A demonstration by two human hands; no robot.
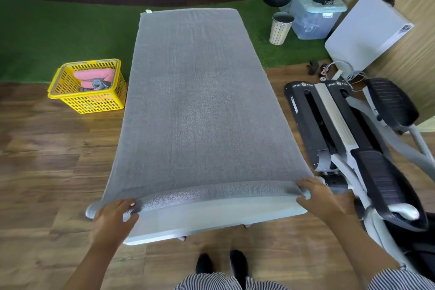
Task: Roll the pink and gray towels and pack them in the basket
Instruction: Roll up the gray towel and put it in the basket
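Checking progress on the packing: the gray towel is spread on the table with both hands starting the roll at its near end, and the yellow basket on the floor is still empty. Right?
Not quite. The head view shows the yellow basket already holds rolled towels, pink and gray. The rest stands: the left hand and right hand roll the gray towel at its near end.

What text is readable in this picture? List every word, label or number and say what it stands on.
"STEP", upside down, on the black stepper machine, beside a round logo; it shows twice, and the word before it is too blurred to read.
White sticker on the stepper's side: too small to read.
Label on the leaning white panel: too small to read.
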